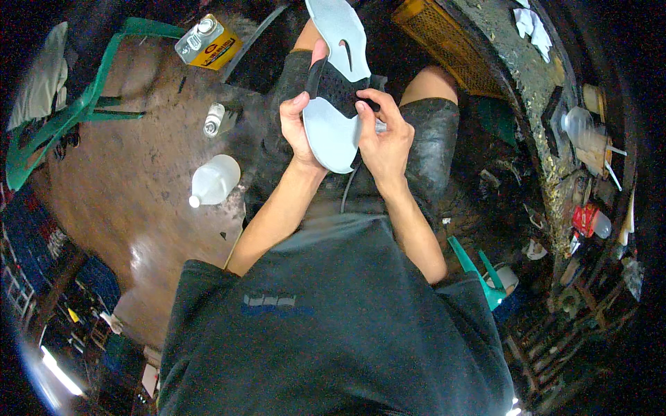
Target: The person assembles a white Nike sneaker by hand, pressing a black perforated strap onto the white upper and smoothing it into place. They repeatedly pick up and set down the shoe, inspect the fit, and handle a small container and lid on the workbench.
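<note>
Between my hands, above my lap, is a shoe sole with two pale grey-blue ends and a black, dotted middle. The far end carries a narrow dark slot. My left hand cups the near end from the left, thumb resting along its edge. On the other side, my right hand pinches the sole's right edge between thumb and fingers, where the black middle meets the near pale part. The underside of the sole and some fingers behind it are hidden.
On the brown floor at left stand a white plastic jug, a small bottle and a yellow-and-silver can. A green plastic chair is beyond them. At right runs a rough, stained ledge with a yellow crate beside it.
</note>
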A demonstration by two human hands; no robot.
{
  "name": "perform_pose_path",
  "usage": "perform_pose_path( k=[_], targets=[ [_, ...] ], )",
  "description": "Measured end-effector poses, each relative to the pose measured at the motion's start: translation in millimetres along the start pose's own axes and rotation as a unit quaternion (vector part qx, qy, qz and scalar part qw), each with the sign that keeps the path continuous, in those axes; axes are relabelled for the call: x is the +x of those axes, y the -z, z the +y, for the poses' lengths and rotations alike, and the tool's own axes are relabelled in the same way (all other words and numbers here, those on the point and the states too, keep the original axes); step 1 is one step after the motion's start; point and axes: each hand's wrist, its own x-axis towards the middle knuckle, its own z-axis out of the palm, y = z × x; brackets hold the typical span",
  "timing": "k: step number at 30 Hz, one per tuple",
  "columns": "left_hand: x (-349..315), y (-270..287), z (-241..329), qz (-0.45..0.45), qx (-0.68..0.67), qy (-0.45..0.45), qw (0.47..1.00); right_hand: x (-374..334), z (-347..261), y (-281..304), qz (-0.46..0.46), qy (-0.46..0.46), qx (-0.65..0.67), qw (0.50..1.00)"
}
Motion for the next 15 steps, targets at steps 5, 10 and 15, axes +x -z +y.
perform_pose_path(
  k=[5, 10, 15],
  targets=[
    [-0.9, 3.1, 0.1, -0.003, -0.013, 0.011, 1.0, 0.9, 2.9, -2.8, -0.009, 0.01, -0.036, 0.999],
    [-1.7, 5.6, -0.2, -0.007, -0.018, 0.016, 1.0, -0.6, 5.1, -3.6, -0.009, 0.036, -0.042, 0.998],
    [-1.3, 5.3, -1.2, -0.011, -0.02, 0.013, 1.0, -1.7, 5.7, 0.8, -0.033, -0.02, -0.031, 0.999]
  ],
)
